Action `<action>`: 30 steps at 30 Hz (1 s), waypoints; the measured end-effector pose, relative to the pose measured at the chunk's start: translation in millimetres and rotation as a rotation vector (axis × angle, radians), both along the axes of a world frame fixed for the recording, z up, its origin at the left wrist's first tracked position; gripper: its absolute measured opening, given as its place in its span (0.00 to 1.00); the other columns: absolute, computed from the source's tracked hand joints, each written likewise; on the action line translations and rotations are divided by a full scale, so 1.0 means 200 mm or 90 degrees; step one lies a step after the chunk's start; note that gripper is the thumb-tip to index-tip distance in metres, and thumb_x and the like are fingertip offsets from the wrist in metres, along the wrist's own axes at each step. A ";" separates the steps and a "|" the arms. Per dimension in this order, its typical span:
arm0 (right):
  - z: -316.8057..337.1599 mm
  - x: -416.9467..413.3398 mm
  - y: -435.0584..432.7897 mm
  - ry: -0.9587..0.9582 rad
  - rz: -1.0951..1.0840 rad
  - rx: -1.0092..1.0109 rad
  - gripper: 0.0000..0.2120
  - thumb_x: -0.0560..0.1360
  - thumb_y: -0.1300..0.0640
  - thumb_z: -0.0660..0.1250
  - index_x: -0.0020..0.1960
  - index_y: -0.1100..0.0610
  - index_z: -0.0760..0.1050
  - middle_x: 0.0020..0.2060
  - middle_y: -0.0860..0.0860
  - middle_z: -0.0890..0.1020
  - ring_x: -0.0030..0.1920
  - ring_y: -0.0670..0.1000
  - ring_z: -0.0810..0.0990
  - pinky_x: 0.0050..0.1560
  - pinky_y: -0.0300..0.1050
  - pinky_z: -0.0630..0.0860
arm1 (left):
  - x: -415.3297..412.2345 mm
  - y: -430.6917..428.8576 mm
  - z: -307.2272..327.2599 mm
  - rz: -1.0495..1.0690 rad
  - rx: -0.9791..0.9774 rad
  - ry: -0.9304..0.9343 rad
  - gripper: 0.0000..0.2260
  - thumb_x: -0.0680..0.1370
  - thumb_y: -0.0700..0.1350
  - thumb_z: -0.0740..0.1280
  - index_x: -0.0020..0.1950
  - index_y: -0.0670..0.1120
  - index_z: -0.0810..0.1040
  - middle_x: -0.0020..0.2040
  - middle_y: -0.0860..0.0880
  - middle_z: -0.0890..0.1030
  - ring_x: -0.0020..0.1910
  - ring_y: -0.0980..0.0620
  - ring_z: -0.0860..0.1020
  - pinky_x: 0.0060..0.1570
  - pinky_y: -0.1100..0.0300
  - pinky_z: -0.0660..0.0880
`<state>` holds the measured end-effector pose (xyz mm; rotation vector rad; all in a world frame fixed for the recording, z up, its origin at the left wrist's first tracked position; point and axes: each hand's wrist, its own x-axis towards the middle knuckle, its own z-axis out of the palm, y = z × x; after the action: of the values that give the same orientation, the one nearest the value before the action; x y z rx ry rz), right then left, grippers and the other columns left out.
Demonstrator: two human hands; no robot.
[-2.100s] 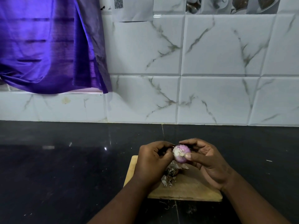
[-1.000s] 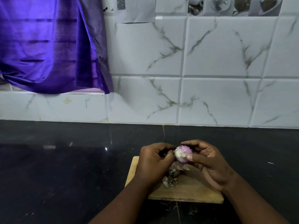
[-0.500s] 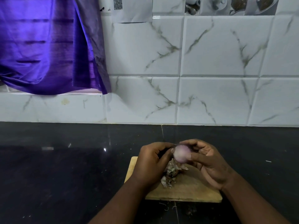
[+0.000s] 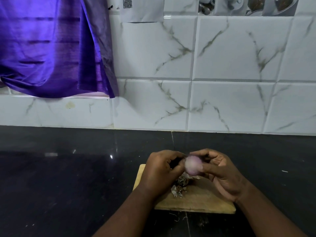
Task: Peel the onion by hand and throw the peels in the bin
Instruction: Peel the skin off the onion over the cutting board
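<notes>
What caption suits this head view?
Left hand and right hand hold an onion over peels on a board.

Black glossy counter [image 4: 68,177], one seam running front to back. Wooden cutting board [image 4: 196,200] lying flat across the seam. Pile of dry peels [image 4: 179,185] on board's left half. Thin scraps [image 4: 176,218] on counter just beside board's near edge. White speck [image 4: 284,171] well off to the right.

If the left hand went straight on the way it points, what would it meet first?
The onion: the left hand points right, its curled fingertips at the onion's left side, seemingly touching it. The right hand grips the onion from the far side.
</notes>
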<state>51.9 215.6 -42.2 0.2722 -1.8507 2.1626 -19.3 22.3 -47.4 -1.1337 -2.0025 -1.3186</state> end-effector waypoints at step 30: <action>0.00 0.00 0.00 0.022 -0.005 -0.023 0.17 0.65 0.68 0.73 0.53 0.59 0.86 0.52 0.61 0.87 0.51 0.57 0.86 0.48 0.46 0.84 | 0.03 0.04 -0.04 -0.129 -0.008 -0.210 0.14 0.87 0.52 0.60 0.42 0.52 0.73 0.36 0.55 0.75 0.36 0.58 0.72 0.37 0.56 0.69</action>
<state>52.0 215.6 -41.3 0.2924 -1.7904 2.1697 -12.6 29.8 -55.0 -1.2152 -2.1707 -1.6915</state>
